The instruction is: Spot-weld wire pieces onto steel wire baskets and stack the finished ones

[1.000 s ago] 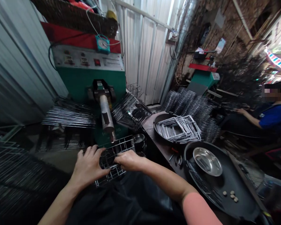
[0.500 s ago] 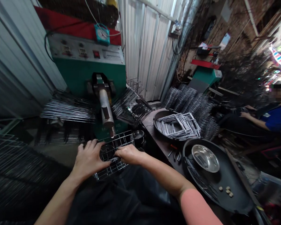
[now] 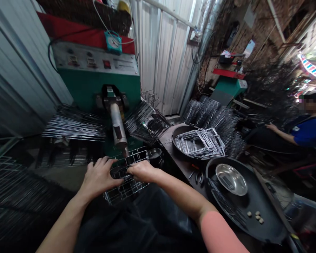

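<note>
A wire basket (image 3: 133,187) of shiny metal grid is under the copper-coloured tip (image 3: 125,151) of a green machine's cylindrical arm (image 3: 118,123). My left hand (image 3: 98,177) grips the basket's left side, its thumb stretched along the near part and its fingers over the far part. Closed in a fist-like pinch, my right hand (image 3: 142,171) is at the middle of the basket, just below and right of the tip. Its fingertips are partly hidden, so whether they also hold a small piece cannot be made out.
Stacked wire grids (image 3: 75,123) flank the machine. At right, a black pan (image 3: 175,135) holds rectangular wire frames (image 3: 200,142); a larger black tray (image 3: 268,196) carries a steel bowl (image 3: 231,179) and thin rods. Pliers (image 3: 199,176) lie between. A person in blue (image 3: 309,131) sits far right.
The view has shifted slightly. Both my hands stay on the wire basket in nearly the same pose beneath the tip. The seated person's hands have moved a little.
</note>
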Available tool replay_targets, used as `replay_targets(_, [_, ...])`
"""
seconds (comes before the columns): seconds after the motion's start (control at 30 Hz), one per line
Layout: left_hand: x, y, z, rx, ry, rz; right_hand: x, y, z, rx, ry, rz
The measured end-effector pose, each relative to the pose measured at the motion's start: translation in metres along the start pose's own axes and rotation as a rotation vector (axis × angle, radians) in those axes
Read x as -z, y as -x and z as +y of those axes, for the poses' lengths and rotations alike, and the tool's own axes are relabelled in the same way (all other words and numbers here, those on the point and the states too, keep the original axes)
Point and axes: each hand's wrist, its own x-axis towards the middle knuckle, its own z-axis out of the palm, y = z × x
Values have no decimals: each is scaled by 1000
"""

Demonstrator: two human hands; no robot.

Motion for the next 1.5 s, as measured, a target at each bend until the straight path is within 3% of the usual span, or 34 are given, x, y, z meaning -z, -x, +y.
replay_targets(0.27, [10, 3, 12, 31, -53, -22, -8, 5, -2, -29, 43, 27])
replay_targets(0.5, [13, -24, 1, 161, 48, -133, -2, -21, 9, -106, 22, 96])
replay_targets(0.63, [12, -24, 1, 167, 67, -132, -9, -17, 10, -132, -77, 158])
replay_targets(0.73, [8, -20, 2, 151, 26, -63, -36, 5, 10, -190, -251, 307])
replay_targets(0.83, [6, -21, 0, 144, 13, -19, -84, 37, 15, -260, -493, 428])
replay_targets(0.97, [9, -29, -3, 166, 11, -51, -159, 82, 22, -471, -672, 391])
replay_targets(1.07, [11, -33, -4, 193, 9, -143, -197, 107, 23, -553, -704, 404])
replay_targets(1.2, [12, -35, -6, 229, 23, -226, -216, 121, 19, -548, -698, 484])
replay_targets(1.5, [18, -51, -8, 236, 6, -207, -222, 115, 15, -501, -641, 496])
